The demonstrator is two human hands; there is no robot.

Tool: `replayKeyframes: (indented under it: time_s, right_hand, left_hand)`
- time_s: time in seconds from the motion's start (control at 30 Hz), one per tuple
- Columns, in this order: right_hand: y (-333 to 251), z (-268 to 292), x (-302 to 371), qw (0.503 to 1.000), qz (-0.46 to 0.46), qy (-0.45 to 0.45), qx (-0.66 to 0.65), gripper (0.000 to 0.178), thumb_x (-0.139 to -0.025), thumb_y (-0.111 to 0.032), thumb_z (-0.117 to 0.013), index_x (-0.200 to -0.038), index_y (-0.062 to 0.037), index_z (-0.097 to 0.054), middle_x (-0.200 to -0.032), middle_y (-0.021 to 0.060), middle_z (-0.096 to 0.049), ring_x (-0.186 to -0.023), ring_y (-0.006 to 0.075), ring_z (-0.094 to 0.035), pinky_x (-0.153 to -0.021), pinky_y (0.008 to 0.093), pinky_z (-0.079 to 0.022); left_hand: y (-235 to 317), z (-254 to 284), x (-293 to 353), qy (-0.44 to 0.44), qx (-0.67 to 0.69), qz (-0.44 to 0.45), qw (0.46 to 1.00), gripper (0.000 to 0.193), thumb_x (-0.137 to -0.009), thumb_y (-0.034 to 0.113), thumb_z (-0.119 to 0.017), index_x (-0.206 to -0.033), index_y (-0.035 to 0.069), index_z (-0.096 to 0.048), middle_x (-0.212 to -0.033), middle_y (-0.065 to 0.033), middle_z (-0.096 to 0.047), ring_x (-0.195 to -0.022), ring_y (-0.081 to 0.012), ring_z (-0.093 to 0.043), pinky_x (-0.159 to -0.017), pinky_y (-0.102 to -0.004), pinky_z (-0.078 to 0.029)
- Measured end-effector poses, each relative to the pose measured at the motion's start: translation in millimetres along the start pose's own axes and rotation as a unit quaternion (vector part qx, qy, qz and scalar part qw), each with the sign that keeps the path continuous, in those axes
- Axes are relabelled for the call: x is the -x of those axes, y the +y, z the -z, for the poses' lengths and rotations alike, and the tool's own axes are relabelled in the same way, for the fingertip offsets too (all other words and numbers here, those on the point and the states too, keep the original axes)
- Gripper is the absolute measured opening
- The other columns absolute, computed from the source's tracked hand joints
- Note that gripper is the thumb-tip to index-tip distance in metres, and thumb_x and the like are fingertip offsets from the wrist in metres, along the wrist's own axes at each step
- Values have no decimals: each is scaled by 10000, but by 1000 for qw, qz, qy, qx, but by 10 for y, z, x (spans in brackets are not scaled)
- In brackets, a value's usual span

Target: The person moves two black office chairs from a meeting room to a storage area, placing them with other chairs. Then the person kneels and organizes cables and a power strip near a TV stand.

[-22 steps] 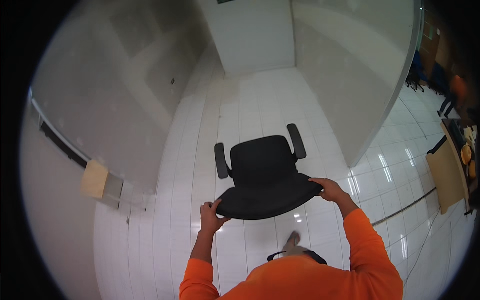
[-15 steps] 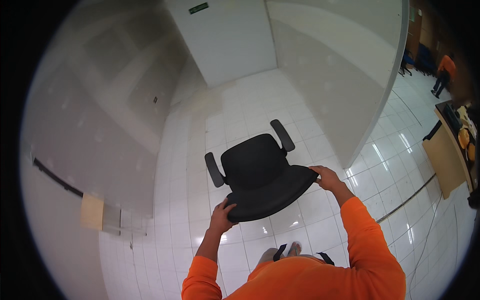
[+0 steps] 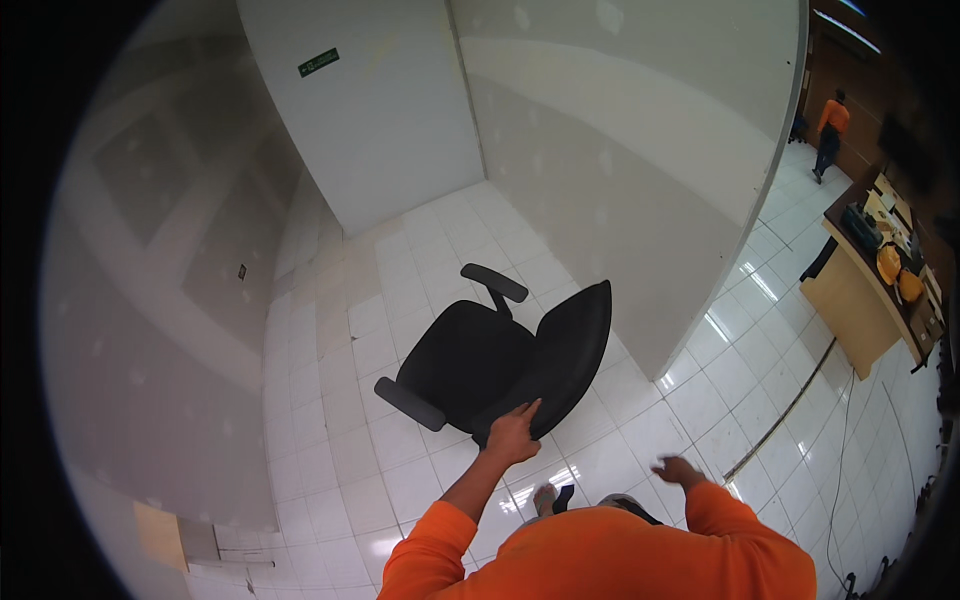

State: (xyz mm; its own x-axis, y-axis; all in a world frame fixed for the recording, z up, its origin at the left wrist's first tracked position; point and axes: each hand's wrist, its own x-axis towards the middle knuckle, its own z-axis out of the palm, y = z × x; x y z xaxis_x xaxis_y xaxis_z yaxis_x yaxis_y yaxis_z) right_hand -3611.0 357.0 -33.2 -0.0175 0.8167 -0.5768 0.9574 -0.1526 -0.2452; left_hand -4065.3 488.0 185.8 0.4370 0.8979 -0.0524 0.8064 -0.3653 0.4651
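A black office chair (image 3: 465, 360) with padded armrests stands in front of me, turned so that its backrest (image 3: 575, 370) leans toward the right. My left hand (image 3: 513, 436) grips the near end of the backrest, with fingers laid over its front face and the thumb side at the edge. To the right, my right hand (image 3: 680, 470) is apart from the chair and holds nothing. Its fingers are slightly bent and spread, a little blurred. The chair's base is hidden beneath the seat.
A grey partition wall (image 3: 640, 180) ends just right of the chair. Beyond it stand a desk (image 3: 850, 310) with yellow hard hats (image 3: 888, 265) and a person (image 3: 830, 130) in orange. A cable (image 3: 840, 480) crosses the tiled floor. A plastered wall (image 3: 160, 300) runs along the left.
The chair has swivelled counterclockwise, its backrest swinging to the right. My right hand has let go of the backrest and dropped lower; my left hand still holds it. The view has shifted too.
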Motion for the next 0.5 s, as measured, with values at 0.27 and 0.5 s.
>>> replayKeyframes:
  time_s: [0.27, 0.5]
  right_hand:
    - [474, -546, 1228, 954, -210, -98, -192, 708, -885, -565, -662, -1337, -21, -631, -1177, 231, -713, -1066, 354, -702, -948, 407, -558]
    - [928, -339, 454, 959, -197, -68, -194, 646, -876, -498, -704, -1277, 5, -663, -1140, 237, -721, -890, 336, -740, -881, 392, -584]
  left_hand:
    - [93, -208, -1496, 21, 20, 13, 999, 935, -630, 173, -721, -1503, 4, -432, -1340, -358, -566, -1162, -435, -641, -1013, -435, -527]
    - [414, -506, -2858, 75, 24, 62, 995, 946, -630, 178, -733, -1492, -53, -419, -1284, -374, -595, -1072, -431, -683, -966, -422, -554]
